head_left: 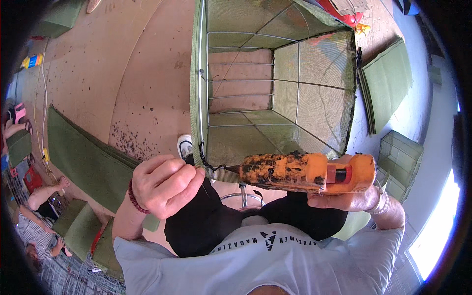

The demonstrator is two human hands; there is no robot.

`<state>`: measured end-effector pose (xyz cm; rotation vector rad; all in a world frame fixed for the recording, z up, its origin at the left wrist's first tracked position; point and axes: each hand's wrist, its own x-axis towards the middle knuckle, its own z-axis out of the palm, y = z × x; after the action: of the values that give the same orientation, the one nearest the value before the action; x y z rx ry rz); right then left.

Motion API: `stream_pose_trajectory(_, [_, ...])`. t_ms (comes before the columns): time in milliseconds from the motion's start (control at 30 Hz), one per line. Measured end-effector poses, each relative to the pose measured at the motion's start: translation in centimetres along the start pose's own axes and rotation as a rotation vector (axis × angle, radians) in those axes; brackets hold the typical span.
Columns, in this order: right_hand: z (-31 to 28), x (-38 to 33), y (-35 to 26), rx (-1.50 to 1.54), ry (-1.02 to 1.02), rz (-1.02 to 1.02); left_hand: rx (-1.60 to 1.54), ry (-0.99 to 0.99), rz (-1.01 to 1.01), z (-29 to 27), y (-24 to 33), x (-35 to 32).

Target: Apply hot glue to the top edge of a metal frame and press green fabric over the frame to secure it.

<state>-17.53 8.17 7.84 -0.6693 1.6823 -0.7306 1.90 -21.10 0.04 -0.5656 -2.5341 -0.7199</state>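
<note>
In my right hand (339, 199) is an orange hot glue gun (285, 172), heavily smeared with black glue. Its nozzle points left, to the near edge of a wire-framed box (309, 83) covered in green woven fabric. Black glue (209, 164) runs in a thick bead along the fabric edge, close to the nozzle. My left hand (167, 187) is closed in a pinch at the near left corner of the green fabric (197, 98). The fingers hide just what part they grip. The box stands open toward me, its wire bars showing inside.
Stacked green panels (88, 157) lie at the left, more panels (388, 83) at the right. A wire frame (400, 160) stands beyond my right arm. Another person (39, 226) sits at the far left. A cable (45, 98) crosses the floor, which bears black specks.
</note>
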Motion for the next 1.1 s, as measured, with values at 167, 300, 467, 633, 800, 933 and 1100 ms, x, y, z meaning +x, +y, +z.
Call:
stream_pose_trajectory(167, [-0.3,-0.4,0.1,-0.008,-0.017,0.066,-0.039,0.004,-0.014,0.1,0.1,0.1])
stream_pose_trajectory(300, [-0.2,-0.7,0.1,-0.008,-0.017,0.053,-0.003,0.014,-0.012,0.0,0.1,0.0])
stream_pose_trajectory(467, [-0.4,-1.1,0.1,0.055,-0.031,0.161,-0.005,0.014,-0.011,0.2,0.0,0.0])
stream_pose_trajectory(633, [-0.4,-1.5,-0.1,0.083,0.005,0.182,-0.002,0.013,-0.017,0.1,0.0,-0.1])
stream_pose_trajectory(800, [-0.6,-1.8,0.2,-0.027,-0.027,0.163,0.005,-0.006,-0.03,-0.1,0.1,-0.1])
stream_pose_trajectory(933, [-0.6,-2.1,0.5,0.016,-0.017,0.226,0.01,-0.012,-0.025,-0.2,0.1,-0.1])
stream_pose_trajectory(1100, [-0.6,-2.7,0.7,0.021,-0.003,0.213,0.006,0.009,-0.015,0.0,0.0,0.0])
